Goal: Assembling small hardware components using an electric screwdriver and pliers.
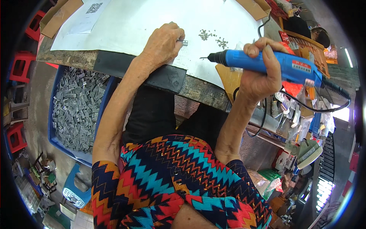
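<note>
My right hand is wrapped round a blue electric screwdriver, held above the table's right side with its thin bit pointing left. A black cord runs from its back end. At the middle of the white tabletop, my left hand pinches a small grey metal piece, most of it hidden by the fingers. Between the hands, farther back, lie two loose clusters of tiny screws on the white sheet. The bit is apart from the metal piece.
Left of my legs, a blue bin is full of small grey metal pieces. A black pad covers part of the table's front edge. Cardboard pieces stand at the back corners. Red stools are at far left; clutter fills the right.
</note>
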### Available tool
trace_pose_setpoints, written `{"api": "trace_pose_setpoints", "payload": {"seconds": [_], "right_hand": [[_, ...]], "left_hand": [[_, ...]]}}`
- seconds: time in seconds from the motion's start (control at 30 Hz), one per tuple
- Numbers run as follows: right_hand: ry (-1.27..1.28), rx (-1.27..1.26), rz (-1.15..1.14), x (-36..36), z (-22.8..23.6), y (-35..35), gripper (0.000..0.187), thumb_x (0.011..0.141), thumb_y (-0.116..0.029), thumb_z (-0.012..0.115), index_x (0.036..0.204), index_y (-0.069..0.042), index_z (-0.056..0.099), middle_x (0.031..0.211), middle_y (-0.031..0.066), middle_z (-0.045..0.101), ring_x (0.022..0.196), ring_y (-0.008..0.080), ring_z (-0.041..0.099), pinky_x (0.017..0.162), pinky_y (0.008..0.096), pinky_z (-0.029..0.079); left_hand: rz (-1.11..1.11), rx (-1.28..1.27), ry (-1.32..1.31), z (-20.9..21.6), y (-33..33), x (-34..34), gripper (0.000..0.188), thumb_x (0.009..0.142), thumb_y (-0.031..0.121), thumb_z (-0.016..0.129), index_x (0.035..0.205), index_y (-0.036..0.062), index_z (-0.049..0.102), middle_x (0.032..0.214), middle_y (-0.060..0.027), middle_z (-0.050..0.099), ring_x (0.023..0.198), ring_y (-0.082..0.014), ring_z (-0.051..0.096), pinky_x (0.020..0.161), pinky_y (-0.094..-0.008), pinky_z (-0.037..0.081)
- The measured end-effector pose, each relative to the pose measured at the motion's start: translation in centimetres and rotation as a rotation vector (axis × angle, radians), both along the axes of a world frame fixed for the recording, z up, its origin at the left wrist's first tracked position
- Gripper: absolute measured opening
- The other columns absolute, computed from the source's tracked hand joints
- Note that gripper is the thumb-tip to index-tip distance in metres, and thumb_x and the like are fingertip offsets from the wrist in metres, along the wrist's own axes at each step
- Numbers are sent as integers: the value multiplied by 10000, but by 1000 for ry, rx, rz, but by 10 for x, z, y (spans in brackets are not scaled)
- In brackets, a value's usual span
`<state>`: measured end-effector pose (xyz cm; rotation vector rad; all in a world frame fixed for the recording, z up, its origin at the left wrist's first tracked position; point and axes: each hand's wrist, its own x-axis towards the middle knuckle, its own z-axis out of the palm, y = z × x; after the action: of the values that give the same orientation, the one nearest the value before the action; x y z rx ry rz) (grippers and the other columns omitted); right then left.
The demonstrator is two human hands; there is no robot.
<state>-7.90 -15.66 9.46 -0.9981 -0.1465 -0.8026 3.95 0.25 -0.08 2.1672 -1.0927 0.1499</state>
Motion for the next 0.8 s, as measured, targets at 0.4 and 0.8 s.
{"api": "trace_pose_setpoints", "payload": {"seconds": [0.4,0.8], "right_hand": [[45,-229,90,64,-1,12,133,742,35,551,871,51,527,782,184,578,627,221,551,617,351,450],[11,-416,5,84,-11,25,105,695,35,589,796,51,563,706,170,604,572,213,605,586,342,506]], "left_hand": [[48,-144,132,-5,-2,-4,80,707,-11,572,778,-48,581,752,-136,582,662,-252,566,635,-321,461],[54,-161,135,-6,-2,-3,82,702,-5,564,773,-47,562,720,-145,554,641,-260,541,616,-347,438]]}}
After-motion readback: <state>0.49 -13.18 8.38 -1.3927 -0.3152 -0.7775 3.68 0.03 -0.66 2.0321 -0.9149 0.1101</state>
